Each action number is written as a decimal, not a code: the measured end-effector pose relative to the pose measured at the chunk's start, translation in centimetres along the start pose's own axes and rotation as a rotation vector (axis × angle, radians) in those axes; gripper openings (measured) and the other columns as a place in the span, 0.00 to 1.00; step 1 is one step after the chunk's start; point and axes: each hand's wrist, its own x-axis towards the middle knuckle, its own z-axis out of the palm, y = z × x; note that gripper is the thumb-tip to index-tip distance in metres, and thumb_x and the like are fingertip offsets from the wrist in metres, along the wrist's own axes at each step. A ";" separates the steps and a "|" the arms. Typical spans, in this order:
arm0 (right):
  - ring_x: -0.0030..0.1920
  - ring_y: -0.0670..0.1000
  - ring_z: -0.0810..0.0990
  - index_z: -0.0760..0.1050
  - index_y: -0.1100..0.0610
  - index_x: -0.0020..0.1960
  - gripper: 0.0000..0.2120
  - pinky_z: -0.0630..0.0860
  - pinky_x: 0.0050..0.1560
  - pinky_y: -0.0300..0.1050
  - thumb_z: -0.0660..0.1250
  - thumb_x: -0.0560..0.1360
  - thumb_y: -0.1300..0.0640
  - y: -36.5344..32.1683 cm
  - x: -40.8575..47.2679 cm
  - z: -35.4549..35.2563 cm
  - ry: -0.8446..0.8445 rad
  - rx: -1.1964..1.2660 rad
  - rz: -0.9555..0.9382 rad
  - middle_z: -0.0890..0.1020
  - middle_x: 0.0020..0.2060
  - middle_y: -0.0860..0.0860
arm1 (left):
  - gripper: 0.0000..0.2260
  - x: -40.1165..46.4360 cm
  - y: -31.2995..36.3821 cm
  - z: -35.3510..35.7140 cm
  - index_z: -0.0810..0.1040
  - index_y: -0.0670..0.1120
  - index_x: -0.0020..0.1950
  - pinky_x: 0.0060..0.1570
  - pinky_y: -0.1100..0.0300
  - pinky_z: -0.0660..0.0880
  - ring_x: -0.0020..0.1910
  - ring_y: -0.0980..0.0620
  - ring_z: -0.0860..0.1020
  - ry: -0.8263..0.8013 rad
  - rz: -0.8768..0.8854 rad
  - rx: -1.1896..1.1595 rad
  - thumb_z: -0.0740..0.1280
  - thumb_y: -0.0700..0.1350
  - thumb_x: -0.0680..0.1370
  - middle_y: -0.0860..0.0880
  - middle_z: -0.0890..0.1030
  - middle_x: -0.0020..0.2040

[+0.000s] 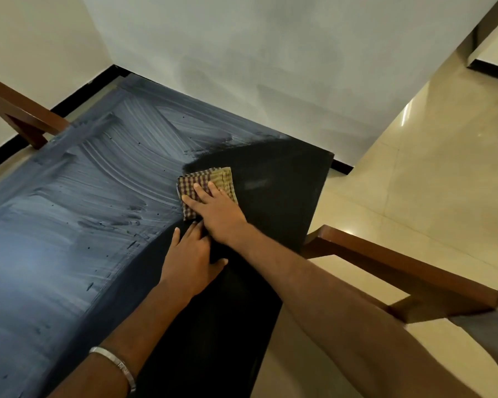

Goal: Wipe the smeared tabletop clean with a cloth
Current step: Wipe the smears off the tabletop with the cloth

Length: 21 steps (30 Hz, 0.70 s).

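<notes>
Left hand (pixel 191 254) flat on tabletop (pixel 285 196), cloth (pixel 206 186) under right hand (pixel 216 208)

Worktop (pixel 276 196): flat dark slab, nothing standing on it; whole smeared stretch to the left and far side lies open to a sweeping pass. Far edge sits close to the white wall (pixel 242 53), which blocks travel beyond it. Wooden chair rail (pixel 400 265) juts up just beside the right edge, a second wooden chair frame (pixel 20 113) at the far-left corner; tiled floor (pixel 429 168) beyond is open.
</notes>
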 end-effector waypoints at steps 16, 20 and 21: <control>0.79 0.66 0.45 0.47 0.46 0.81 0.36 0.49 0.77 0.63 0.59 0.79 0.61 20.3 -2.0 -3.7 0.005 0.096 0.736 0.46 0.81 0.56 | 0.41 -2.8 -2.3 -1.2 0.48 0.49 0.80 0.77 0.43 0.47 0.79 0.47 0.48 -0.131 -0.133 0.067 0.67 0.61 0.75 0.47 0.47 0.80; 0.79 0.65 0.47 0.47 0.47 0.81 0.36 0.47 0.78 0.60 0.60 0.78 0.60 10.6 4.5 -3.6 0.033 0.020 0.410 0.48 0.80 0.56 | 0.42 -3.7 -3.1 -1.0 0.47 0.50 0.80 0.76 0.44 0.45 0.79 0.47 0.47 -0.113 -0.144 0.072 0.67 0.62 0.75 0.47 0.46 0.80; 0.79 0.65 0.47 0.48 0.46 0.81 0.36 0.47 0.78 0.59 0.60 0.79 0.59 7.3 6.0 -3.3 0.027 0.005 0.310 0.48 0.80 0.55 | 0.42 -3.9 -3.2 -0.9 0.48 0.50 0.80 0.76 0.44 0.45 0.79 0.47 0.47 -0.100 -0.148 0.068 0.67 0.62 0.74 0.47 0.46 0.80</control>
